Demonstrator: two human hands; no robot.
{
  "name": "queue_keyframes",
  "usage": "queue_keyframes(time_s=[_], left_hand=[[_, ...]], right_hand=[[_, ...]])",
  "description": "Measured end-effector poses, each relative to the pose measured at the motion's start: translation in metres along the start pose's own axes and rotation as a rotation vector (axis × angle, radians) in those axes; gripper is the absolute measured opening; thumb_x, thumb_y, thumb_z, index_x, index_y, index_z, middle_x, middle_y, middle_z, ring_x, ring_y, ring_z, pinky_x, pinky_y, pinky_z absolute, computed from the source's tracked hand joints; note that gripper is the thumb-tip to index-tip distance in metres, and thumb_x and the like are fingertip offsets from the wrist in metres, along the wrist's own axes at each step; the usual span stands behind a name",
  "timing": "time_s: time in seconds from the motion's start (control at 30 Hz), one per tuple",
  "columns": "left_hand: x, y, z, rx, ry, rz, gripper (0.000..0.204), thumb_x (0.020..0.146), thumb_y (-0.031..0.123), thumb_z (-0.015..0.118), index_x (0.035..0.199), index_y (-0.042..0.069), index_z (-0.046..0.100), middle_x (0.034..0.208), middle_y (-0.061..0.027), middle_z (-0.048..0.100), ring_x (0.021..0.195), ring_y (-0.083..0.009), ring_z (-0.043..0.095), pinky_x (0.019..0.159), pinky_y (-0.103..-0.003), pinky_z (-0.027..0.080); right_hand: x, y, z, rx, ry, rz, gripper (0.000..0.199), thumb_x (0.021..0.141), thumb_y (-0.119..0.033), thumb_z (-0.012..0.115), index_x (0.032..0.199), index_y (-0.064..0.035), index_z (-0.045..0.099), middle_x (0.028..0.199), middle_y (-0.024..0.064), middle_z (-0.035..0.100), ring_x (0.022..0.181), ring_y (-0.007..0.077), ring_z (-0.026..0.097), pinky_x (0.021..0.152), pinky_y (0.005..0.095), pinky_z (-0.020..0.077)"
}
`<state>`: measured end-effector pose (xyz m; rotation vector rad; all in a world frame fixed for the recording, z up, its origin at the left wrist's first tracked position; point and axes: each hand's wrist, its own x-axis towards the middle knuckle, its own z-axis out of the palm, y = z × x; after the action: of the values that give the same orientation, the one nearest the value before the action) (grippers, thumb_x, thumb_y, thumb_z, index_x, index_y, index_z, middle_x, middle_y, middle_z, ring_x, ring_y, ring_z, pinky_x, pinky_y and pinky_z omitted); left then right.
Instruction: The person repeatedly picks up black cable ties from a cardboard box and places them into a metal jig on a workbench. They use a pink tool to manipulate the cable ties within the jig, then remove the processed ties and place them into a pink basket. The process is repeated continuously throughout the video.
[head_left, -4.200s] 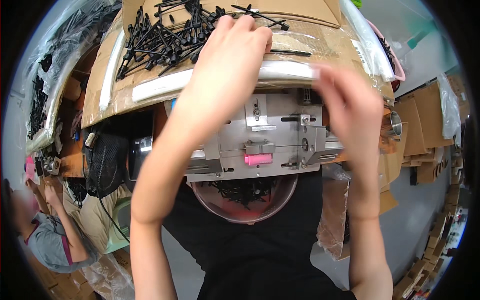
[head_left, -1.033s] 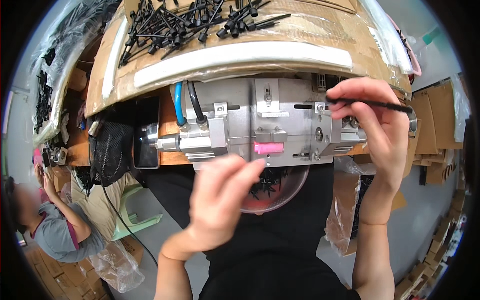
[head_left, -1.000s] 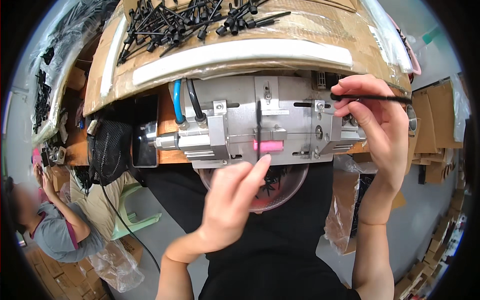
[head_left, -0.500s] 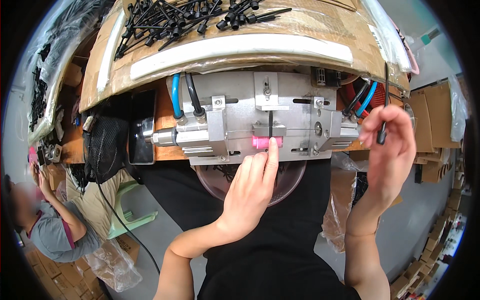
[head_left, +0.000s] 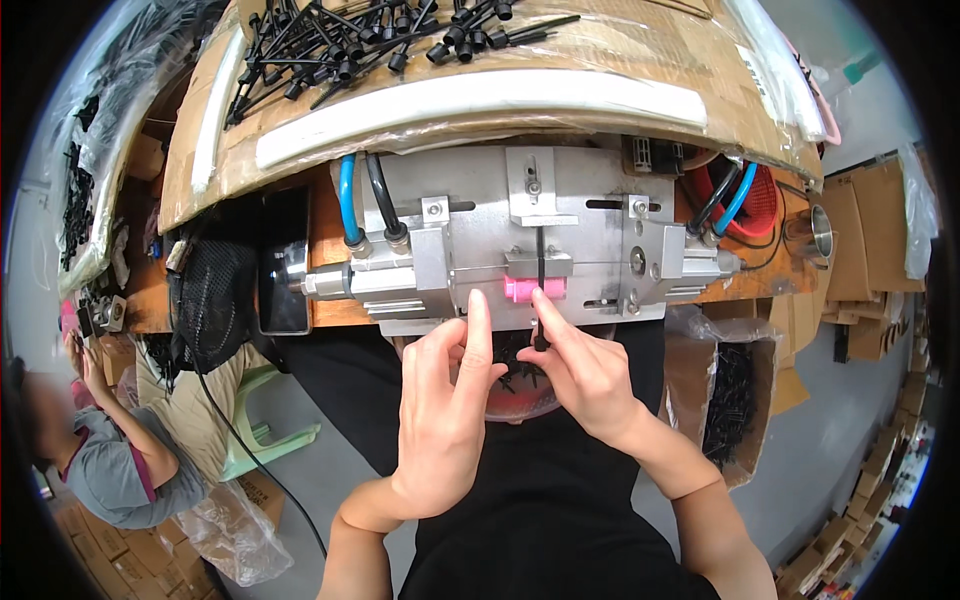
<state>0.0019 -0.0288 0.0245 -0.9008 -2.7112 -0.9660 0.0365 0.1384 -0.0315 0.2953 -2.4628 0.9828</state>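
Observation:
A slim black rod (head_left: 541, 265) lies upright in the picture in a slot of the small metal block (head_left: 522, 264), crossing a pink block (head_left: 515, 289) on the metal fixture plate (head_left: 490, 215). My right hand (head_left: 597, 388) is at its near end, index fingertip at the pink block and thumb beside a black knob-like head (head_left: 541, 342). The fingers partly hide how rod and head join. My left hand (head_left: 440, 415) is raised just left of it, index finger stretched out, the others loosely bent, with nothing seen in it.
Metal cylinders (head_left: 400, 278) with blue and black hoses flank the plate. Several black headed rods (head_left: 350, 50) lie on the cardboard behind. Below the plate is a bowl (head_left: 515, 402) with black parts; a carton (head_left: 745, 420) of them stands right. A co-worker (head_left: 120, 450) sits at left.
My right hand has come from the far right with a black rod to the fixture's middle. My left index finger has moved off the rod, leftward.

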Motion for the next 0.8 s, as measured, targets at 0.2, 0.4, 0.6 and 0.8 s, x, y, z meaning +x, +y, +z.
queue_keyframes(time_s=[0.2,0.4,0.6,0.8], left_hand=[[0.007,-0.007,-0.012,-0.031,0.014,0.009,0.071,0.071,-0.009,0.074,0.138,0.001,0.052,0.108,-0.0126,0.054,0.092,-0.0264,0.054,0.078,-0.035,0.048],[0.112,-0.033,-0.042,0.025,0.288,0.231,0.034,0.083,-0.003,0.065,0.117,0.005,0.065,0.100,-0.0130,0.058,0.090,-0.0291,0.060,0.079,-0.036,0.049],[0.240,-0.053,-0.044,0.081,-0.027,0.464,0.020,0.081,-0.003,0.066,0.101,-0.001,0.065,0.096,-0.0133,0.064,0.086,-0.0285,0.062,0.079,-0.033,0.049],[0.263,-0.027,-0.076,-0.293,-0.177,0.218,0.022,0.095,0.013,0.062,0.114,0.003,0.068,0.100,-0.0095,0.071,0.090,-0.0177,0.065,0.081,-0.031,0.052]], right_hand=[[0.006,-0.008,-0.017,-0.044,-0.095,0.071,0.074,0.074,-0.013,0.080,0.140,-0.0015,0.049,0.079,0.0084,0.062,0.061,0.0199,0.061,0.054,0.0328,0.0485],[0.147,-0.002,-0.056,-0.261,0.147,-0.310,0.032,0.082,0.005,0.066,0.113,-0.0027,0.065,0.101,0.0138,0.069,0.077,0.0238,0.068,0.060,0.0307,0.0534],[0.265,0.081,-0.083,-0.438,-0.290,-0.423,0.024,0.085,-0.004,0.066,0.108,-0.0037,0.065,0.095,0.0128,0.066,0.083,0.0285,0.063,0.074,0.0351,0.0503],[0.222,0.099,-0.145,-0.037,-0.137,-0.039,0.017,0.093,-0.009,0.064,0.108,-0.0025,0.068,0.095,0.0025,0.069,0.080,0.0101,0.060,0.071,0.0240,0.0475]])
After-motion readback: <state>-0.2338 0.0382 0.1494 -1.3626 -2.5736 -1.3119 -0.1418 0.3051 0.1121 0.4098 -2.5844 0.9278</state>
